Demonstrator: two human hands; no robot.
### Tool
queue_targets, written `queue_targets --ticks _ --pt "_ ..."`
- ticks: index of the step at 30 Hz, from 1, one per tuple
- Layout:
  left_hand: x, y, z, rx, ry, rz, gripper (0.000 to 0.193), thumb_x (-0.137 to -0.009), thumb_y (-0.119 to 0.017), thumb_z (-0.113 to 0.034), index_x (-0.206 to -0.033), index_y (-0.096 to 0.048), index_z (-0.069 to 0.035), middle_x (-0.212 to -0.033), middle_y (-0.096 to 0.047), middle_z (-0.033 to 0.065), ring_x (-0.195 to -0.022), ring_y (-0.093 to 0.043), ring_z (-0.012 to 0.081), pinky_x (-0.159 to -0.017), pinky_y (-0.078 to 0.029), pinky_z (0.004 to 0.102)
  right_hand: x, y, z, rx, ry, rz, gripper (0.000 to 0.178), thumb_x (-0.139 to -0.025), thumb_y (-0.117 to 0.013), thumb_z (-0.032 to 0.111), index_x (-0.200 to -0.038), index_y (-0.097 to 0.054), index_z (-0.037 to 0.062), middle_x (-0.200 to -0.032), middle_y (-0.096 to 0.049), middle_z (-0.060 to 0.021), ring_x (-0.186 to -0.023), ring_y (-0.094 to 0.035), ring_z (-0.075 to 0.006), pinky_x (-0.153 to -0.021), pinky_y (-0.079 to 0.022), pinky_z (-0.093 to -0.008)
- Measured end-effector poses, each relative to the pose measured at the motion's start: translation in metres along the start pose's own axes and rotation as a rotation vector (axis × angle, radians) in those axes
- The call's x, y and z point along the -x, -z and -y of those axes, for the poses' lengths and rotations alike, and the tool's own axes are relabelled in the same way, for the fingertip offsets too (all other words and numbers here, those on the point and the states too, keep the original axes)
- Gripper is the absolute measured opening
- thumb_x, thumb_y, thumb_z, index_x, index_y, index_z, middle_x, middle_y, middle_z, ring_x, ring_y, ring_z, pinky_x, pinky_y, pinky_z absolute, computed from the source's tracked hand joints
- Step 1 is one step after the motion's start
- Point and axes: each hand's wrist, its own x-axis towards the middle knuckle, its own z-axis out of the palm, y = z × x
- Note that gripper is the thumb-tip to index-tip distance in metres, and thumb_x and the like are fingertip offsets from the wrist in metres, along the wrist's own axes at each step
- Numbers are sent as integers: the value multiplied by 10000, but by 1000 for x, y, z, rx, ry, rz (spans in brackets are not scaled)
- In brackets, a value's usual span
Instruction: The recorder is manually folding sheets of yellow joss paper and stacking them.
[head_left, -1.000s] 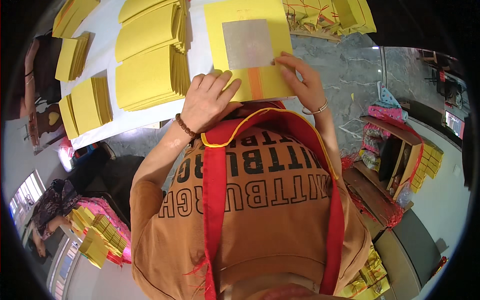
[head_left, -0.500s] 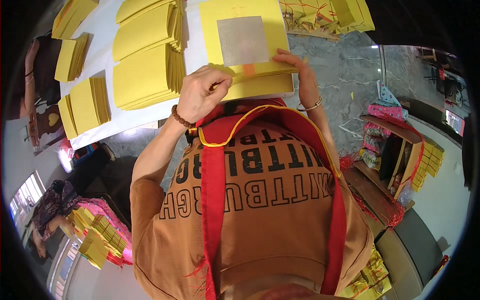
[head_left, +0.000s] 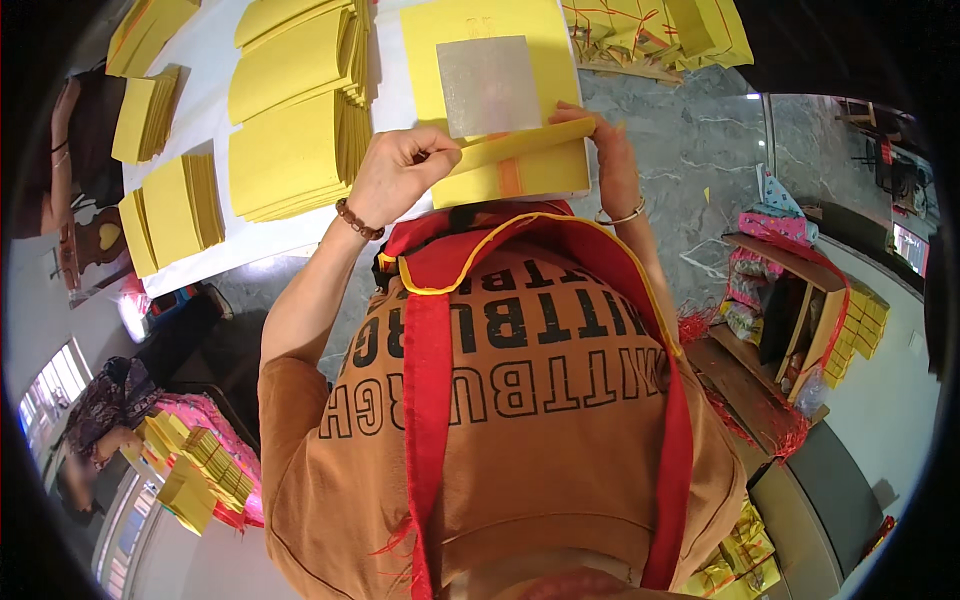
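A yellow paper sheet with a silver square [head_left: 490, 85] lies at the front of the white table. Its near edge stands folded up as a long yellow strip [head_left: 530, 142] across the lower part of the square. My left hand [head_left: 400, 175] pinches the left end of that strip, thumb against bent fingers. At the right end, my right hand [head_left: 612, 165] grips the strip between thumb and fingers, partly blurred. Below the fold shows another yellow sheet with an orange patch [head_left: 511, 178].
Left of the sheet stand fanned stacks of yellow paper [head_left: 290, 155] on the white table [head_left: 215, 105]. Smaller yellow bundles [head_left: 180, 205] lie farther left. Yellow packets with red string [head_left: 640, 30] sit beyond the right edge. A wooden shelf [head_left: 790, 290] stands at the right.
The near edge of the sheet has been lifted and turned away from me. The orange patch on the sheet beneath has come into view. Both hands stay at the strip's ends.
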Motion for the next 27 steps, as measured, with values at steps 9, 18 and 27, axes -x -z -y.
queue_targets --ticks 9,18,27 --pt "0 8 -9 -6 -58 49 170 -819 -623 -152 -886 -648 2 -764 -623 64 -668 -529 107 -607 -424 256 1 -6 1 0 -81 -92 266 -869 -610 192 -1061 -620 8 -1021 -640 -58 -944 -565 -109 -813 -451 -239" --pt "-5 11 6 -689 -628 -138 356 -735 -626 -82 -1089 -617 -53 -1140 -589 118 -1048 -512 308 -893 -431 388 -10 4 -10 -198 -83 -42 210 -830 -636 136 -1017 -629 41 -1011 -640 -35 -954 -578 -141 -820 -449 -276" --pt "25 7 -14 -670 -744 -163 185 -805 -556 -77 -974 -627 -56 -937 -644 122 -841 -627 254 -701 -519 323 -6 25 26 614 503 274 228 -709 -664 177 -936 -653 169 -1026 -638 -13 -1095 -553 -210 -921 -324 -382"
